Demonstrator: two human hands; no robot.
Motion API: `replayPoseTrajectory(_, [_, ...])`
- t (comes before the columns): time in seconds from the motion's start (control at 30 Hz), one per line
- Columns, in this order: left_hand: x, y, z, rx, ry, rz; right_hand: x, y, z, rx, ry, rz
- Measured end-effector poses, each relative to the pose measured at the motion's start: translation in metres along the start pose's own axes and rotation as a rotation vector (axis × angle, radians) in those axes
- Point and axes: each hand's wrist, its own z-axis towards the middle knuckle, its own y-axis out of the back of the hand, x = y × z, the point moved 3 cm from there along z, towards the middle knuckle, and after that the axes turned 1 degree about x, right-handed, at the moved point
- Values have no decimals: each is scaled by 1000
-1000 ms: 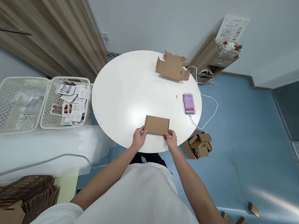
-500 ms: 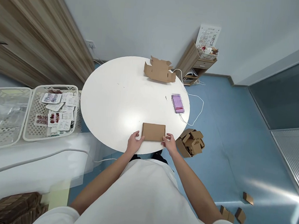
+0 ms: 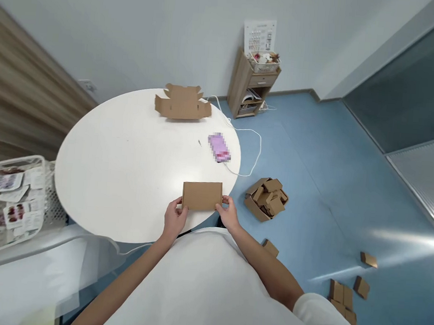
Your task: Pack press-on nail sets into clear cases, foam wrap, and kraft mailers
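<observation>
A closed brown cardboard box (image 3: pixel 202 196) is held level in front of me, over the near right edge of the white oval table (image 3: pixel 126 175). At its left end, my left hand (image 3: pixel 175 217) grips the near corner with the thumb at the front and fingers round the side. On the opposite end, my right hand (image 3: pixel 228 213) holds the right corner the same way. Farther back on the table lies an unfolded cardboard box blank (image 3: pixel 184 104) with its flaps raised. A purple phone-like item (image 3: pixel 219 147), pixelated, rests near the right edge with a white cable.
Right of the table, a carton (image 3: pixel 266 200) full of cardboard pieces stands on the blue floor. Several small boxes (image 3: pixel 344 295) lie farther right. A white basket (image 3: pixel 10 206) of packaged cards is at left. Against the wall is a wooden cabinet (image 3: pixel 255 83).
My view has turned to the right, so the table appears farther left and more floor boxes show. Both hands keep hold of the box, which appears raised slightly from the table.
</observation>
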Motion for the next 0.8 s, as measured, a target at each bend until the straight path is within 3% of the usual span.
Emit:
replayPoseTrajectory(0.1, [-39,-48,-1,129,-100,20,1,60,-5,-132,20,42])
replayPoseTrajectory(0.27, [-85,-152,2,461,-211,109,-26,155,-15,-453,-53,56])
replayPoseTrajectory(0.4, [-113,-236,6,693,-230,182,-45,215,-16,-632,-90,61])
replayPoseTrajectory(0.57, [-161,-318,-2,905,-324,133,-33,280,-19,-776,-65,61])
replayPoseTrajectory(0.67, [-176,-338,-7,935,-406,153,-28,293,-21,-860,-45,37])
replayPoseTrajectory(0.73, [-170,-331,-8,937,-396,188,-38,286,-21,-821,-61,-10])
replayPoseTrajectory(0.8, [-150,-311,-7,979,-291,198,-61,270,-23,-694,-114,-108])
